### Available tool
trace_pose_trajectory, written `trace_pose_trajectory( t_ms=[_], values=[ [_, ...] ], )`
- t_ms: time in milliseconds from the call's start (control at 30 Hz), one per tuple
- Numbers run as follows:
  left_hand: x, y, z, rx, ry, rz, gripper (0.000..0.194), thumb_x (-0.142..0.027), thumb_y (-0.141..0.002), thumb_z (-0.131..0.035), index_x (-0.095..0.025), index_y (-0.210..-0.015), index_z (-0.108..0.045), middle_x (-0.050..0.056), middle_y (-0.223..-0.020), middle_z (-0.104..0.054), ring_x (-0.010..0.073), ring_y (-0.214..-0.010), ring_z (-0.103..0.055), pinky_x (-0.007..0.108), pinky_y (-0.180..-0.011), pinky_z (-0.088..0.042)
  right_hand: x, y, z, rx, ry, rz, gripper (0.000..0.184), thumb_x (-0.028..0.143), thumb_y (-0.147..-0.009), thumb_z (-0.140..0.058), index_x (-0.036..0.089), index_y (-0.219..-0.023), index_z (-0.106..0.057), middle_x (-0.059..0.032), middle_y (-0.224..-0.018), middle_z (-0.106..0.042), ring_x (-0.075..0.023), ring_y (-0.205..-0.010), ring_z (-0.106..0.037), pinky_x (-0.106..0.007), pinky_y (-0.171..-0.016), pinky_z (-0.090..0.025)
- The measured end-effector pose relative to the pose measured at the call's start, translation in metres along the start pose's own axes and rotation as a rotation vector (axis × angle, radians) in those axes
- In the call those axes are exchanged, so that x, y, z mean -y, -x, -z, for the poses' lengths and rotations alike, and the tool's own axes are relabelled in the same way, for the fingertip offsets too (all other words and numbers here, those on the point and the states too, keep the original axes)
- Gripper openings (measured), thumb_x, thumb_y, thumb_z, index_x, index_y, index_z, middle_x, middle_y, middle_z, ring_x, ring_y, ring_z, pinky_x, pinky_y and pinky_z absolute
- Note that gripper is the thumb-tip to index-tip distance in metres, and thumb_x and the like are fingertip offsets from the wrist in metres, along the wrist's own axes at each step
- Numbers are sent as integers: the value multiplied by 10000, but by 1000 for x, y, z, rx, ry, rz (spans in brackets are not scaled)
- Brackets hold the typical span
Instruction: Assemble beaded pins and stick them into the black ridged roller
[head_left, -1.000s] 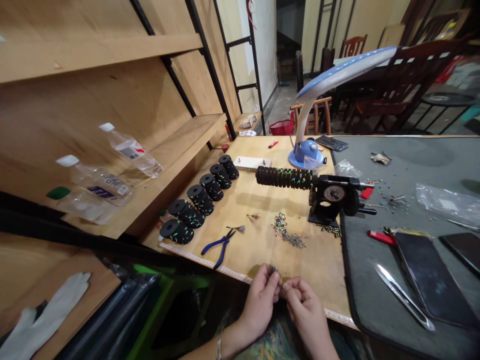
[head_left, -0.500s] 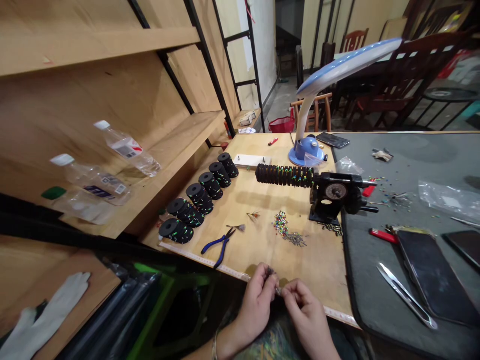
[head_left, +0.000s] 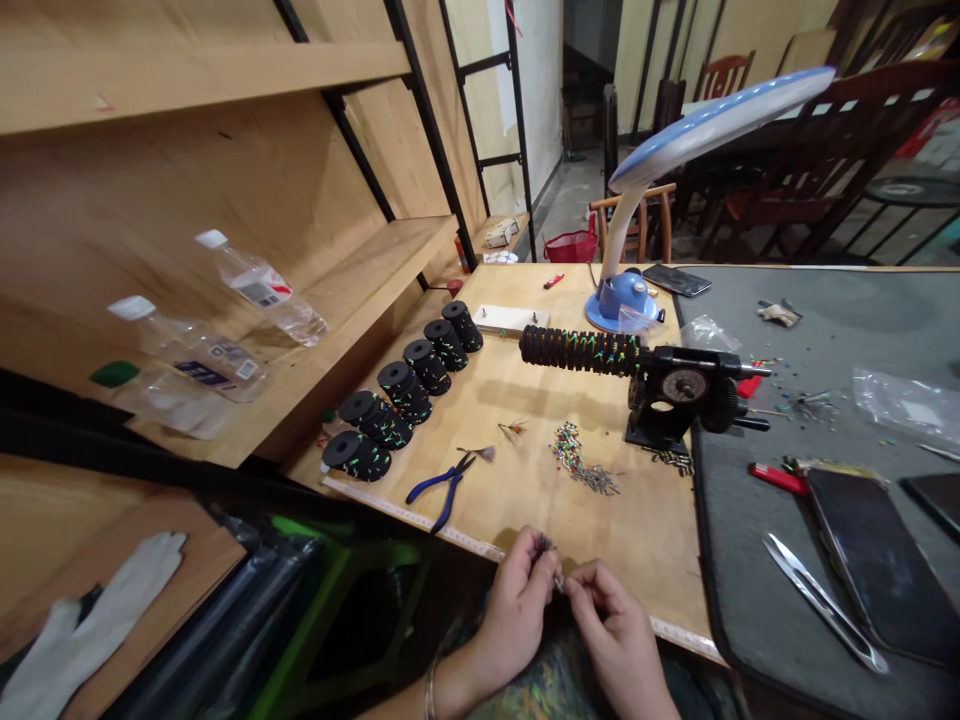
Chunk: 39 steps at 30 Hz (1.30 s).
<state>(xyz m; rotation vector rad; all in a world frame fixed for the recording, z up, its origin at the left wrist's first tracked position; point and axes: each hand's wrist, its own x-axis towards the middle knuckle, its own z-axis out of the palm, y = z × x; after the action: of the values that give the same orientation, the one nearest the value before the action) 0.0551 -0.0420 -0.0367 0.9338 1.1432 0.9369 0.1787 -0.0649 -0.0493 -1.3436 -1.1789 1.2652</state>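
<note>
Near the front edge of the wooden table (head_left: 517,385), my left hand (head_left: 516,600) is closed, with a small dark grey bunch (head_left: 545,544), perhaps of metal pieces, showing between thumb and fingers. Close beside it, my right hand (head_left: 616,630) pinches at a tiny greyish bit that bridges the two fingertips; its kind is too small to tell. Beyond the hands lie a heap of coloured beads (head_left: 568,445) and a heap of thin grey metal pieces (head_left: 598,480). Blue-handled pliers (head_left: 444,490) rest to the left, jaws apart.
A black winder (head_left: 667,390) carries a wound black foam roll (head_left: 577,350). Several black foam spools (head_left: 358,456) stand in a row at left. A blue lamp (head_left: 622,300) stands behind. Tweezers (head_left: 825,605) and a phone (head_left: 885,560) lie on the grey mat (head_left: 739,560).
The view has shifted slightly, so the table things sit a little further right. Both hands keep nearly the same pinching pose, fingertips close together.
</note>
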Motion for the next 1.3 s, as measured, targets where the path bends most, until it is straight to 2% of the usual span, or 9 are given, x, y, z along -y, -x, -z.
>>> trace_pose_trajectory(
  t_ms=[333, 667, 1300],
  values=[
    [7, 2, 2, 5, -10, 1, 294, -462, -883, -534, -200, -801, -431, -42, -724, -416, 105, -635, -376, 230, -578, -333, -2, -2, -1, -10, -3, -16, 339, 500, -835, -586, 192, -695, -611, -4, -615, -590, -169, -579, -561, -242, -564, -449],
    [3, 2, 1, -26, -28, -11, 308, -489, -868, -542, -205, -794, -447, -40, -714, -429, 117, -631, -396, 237, -580, -340, 1, -2, -1, -28, -18, -33, 392, 561, -800, -604, 190, -673, -614, -6, -595, -584, -172, -564, -556, -246, -547, -451],
    [4, 2, 0, -6, -53, -27, 295, -472, -883, -526, -209, -786, -435, -39, -718, -413, 120, -636, -380, 245, -595, -338, 1, -1, -1, -26, -24, -9, 344, 509, -817, -613, 191, -688, -624, -8, -612, -600, -172, -574, -567, -244, -558, -459]
  ],
)
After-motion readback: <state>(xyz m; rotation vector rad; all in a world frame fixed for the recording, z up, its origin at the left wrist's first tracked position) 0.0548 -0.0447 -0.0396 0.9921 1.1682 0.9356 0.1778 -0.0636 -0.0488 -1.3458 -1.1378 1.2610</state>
